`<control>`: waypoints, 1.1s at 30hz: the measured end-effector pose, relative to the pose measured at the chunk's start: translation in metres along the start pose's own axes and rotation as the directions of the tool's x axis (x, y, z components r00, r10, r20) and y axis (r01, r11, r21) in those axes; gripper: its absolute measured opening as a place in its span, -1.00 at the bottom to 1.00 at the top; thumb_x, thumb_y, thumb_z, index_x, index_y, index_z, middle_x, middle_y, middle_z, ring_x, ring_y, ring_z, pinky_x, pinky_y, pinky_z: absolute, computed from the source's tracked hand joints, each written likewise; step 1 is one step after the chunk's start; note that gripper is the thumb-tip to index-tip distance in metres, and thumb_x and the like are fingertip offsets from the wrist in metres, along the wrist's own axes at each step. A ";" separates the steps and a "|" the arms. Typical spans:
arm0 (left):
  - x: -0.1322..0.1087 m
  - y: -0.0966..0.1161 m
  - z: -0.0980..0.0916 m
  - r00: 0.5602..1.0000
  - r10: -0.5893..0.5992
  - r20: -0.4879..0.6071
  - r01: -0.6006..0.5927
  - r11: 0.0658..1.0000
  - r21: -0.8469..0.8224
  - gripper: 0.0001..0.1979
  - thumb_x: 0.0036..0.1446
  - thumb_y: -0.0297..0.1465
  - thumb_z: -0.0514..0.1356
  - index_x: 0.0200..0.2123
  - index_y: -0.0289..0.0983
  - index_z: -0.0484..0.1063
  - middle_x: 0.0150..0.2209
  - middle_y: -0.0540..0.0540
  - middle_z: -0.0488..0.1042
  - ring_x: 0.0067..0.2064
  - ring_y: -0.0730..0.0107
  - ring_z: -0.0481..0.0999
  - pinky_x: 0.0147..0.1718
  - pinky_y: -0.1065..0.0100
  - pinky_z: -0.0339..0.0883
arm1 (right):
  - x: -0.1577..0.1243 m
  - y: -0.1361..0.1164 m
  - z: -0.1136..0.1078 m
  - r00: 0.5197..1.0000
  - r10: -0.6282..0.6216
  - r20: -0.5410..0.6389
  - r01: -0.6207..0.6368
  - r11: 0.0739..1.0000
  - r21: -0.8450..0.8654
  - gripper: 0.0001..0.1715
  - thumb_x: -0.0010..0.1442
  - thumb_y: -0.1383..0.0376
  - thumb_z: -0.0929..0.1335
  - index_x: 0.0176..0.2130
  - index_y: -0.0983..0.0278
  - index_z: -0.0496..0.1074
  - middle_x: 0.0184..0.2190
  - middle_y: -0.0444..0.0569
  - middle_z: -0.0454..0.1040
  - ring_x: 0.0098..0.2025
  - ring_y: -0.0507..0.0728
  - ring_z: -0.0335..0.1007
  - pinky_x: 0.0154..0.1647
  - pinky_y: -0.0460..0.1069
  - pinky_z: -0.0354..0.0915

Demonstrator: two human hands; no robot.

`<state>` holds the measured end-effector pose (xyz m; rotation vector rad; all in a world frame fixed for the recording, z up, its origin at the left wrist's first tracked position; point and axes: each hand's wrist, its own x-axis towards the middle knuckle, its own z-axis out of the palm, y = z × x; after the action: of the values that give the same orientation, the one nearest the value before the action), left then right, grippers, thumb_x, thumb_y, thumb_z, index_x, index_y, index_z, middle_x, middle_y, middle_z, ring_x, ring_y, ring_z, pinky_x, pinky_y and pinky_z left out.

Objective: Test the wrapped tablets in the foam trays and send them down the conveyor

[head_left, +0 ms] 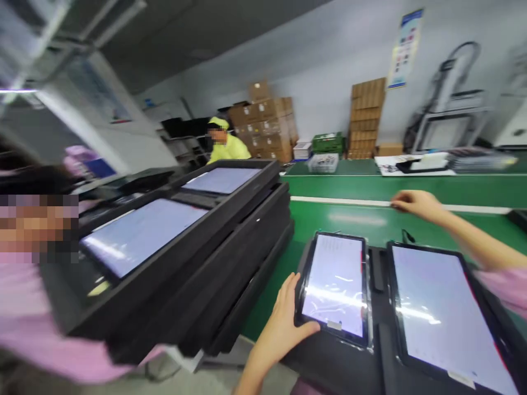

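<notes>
A long green tabletop (pixel 329 219) crosses the workshop. A stack of black foam trays (pixel 214 263) looms left. The left hand (pixel 284 323) grips the glossy black-framed tablet (pixel 335 285) in a flat black tray (pixel 376 351). The right hand (pixel 415 204) reaches beyond it, fingers outstretched and empty.

Stacked black trays (pixel 230 230) fill the left, with cardboard boxes (pixel 263 126) and a green crate (pixel 328 142) beyond.
</notes>
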<state>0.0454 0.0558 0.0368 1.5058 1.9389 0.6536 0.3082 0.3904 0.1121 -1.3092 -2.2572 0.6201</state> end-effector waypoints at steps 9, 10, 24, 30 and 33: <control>0.026 -0.029 0.027 0.984 0.172 -0.045 -0.159 0.966 0.206 0.16 -0.16 -0.37 0.38 0.44 -0.11 -0.19 0.49 -0.23 -0.16 0.49 -0.11 -0.17 0.38 -0.16 -0.05 | 0.036 -0.063 0.112 0.943 0.102 0.318 -0.212 0.919 0.333 -0.73 0.18 0.31 0.46 -0.52 0.32 0.44 -0.51 -0.07 0.55 -0.47 0.00 0.45 -0.37 -0.13 0.39; 0.025 -0.031 0.029 0.983 0.176 -0.053 -0.161 0.964 0.212 0.16 -0.15 -0.37 0.37 0.44 -0.10 -0.20 0.49 -0.21 -0.17 0.49 -0.10 -0.18 0.38 -0.16 -0.06 | 0.035 -0.064 0.117 0.938 0.090 0.335 -0.212 0.913 0.349 -0.73 0.16 0.30 0.47 -0.52 0.31 0.43 -0.51 -0.06 0.55 -0.46 0.00 0.45 -0.37 -0.13 0.38; 0.020 -0.019 0.020 0.984 0.167 0.069 -0.179 0.954 0.241 0.20 -0.19 -0.33 0.42 0.45 -0.10 -0.17 0.51 -0.24 -0.31 0.49 -0.20 -0.36 0.35 -0.29 -0.10 | 0.038 -0.056 0.114 0.865 0.049 0.499 -0.218 0.933 0.287 -0.75 0.04 0.28 0.45 -0.60 0.28 0.40 -0.62 -0.14 0.42 -0.52 0.00 0.28 -0.45 -0.10 0.21; 0.020 -0.006 0.017 0.990 0.116 0.074 -0.131 0.963 0.237 0.15 -0.15 -0.40 0.40 0.44 -0.15 -0.16 0.51 -0.25 -0.28 0.50 -0.10 -0.34 0.38 -0.22 -0.13 | 0.045 -0.060 0.111 0.815 0.040 0.578 -0.219 0.945 0.243 -0.72 -0.06 0.27 0.47 -0.65 0.28 0.35 -0.70 -0.18 0.28 -0.59 -0.03 0.13 -0.51 -0.08 0.14; 0.021 0.000 0.015 0.994 0.079 0.072 -0.093 0.974 0.209 0.23 -0.20 -0.42 0.43 0.44 -0.14 -0.21 0.51 -0.23 -0.26 0.50 -0.09 -0.31 0.35 -0.18 0.03 | 0.043 -0.065 0.110 0.827 0.033 0.561 -0.180 0.961 0.209 -0.73 -0.05 0.28 0.44 -0.65 0.27 0.33 -0.66 -0.17 0.32 -0.53 0.00 0.22 -0.41 -0.08 0.23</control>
<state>0.0520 0.0765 0.0228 1.7270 1.9537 0.4400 0.1807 0.3827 0.0695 -1.2431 -2.4292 1.4436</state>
